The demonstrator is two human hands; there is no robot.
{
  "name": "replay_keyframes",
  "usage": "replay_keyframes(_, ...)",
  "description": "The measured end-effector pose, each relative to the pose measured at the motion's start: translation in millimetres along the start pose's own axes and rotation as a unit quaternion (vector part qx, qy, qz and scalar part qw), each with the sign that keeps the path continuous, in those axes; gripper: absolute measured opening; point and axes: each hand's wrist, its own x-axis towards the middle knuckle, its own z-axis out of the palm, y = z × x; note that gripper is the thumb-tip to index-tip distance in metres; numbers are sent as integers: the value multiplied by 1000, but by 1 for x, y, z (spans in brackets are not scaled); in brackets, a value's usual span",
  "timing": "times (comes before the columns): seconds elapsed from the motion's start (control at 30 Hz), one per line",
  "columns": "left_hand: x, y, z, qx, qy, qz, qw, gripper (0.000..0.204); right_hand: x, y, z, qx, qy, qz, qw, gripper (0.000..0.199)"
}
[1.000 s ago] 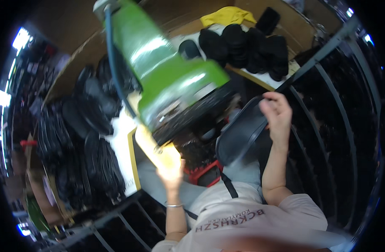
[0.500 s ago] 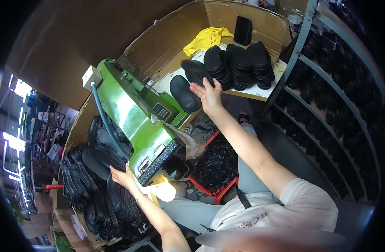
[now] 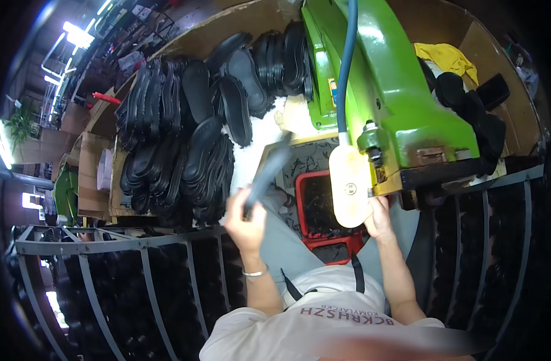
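My left hand [image 3: 245, 221] is closed around the end of a dark grey shoe sole [image 3: 269, 171], which points up and away and is blurred. My right hand [image 3: 380, 219] grips the lower edge of a cream foot-shaped form [image 3: 349, 183] that hangs under the head of a big green machine [image 3: 402, 102]. A blue hose [image 3: 346, 66] runs down the machine to the form. The two hands are apart, with a red crate [image 3: 304, 204] between them, below my lap.
Stacks of black soles [image 3: 173, 138] fill the bench to the left. More black soles [image 3: 468, 102] and a yellow cloth [image 3: 447, 55] lie to the right of the machine. A grey metal rack [image 3: 107, 240] of dark items curves along the front and right.
The view has swung round. My left hand now holds a dark sole lifted from the left. My right hand has come back from the far soles to the cream form.
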Motion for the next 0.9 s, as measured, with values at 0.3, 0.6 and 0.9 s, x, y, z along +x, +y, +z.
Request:
replay_keyframes(0.3, -88, 38, 52, -538, -224, -222, 782, 60, -80, -29, 2, 1, 114, 51, 992, 49)
replay_keyframes(0.6, -54, 123, 112, -357, -420, -286, 784, 10, -141, 16, 30, 92, 159, -19, 983, 43)
replay_keyframes(0.9, -69, 80, 119, -308, -272, -179, 894, 21, -137, -14, 18, 50, 150, -63, 985, 48)
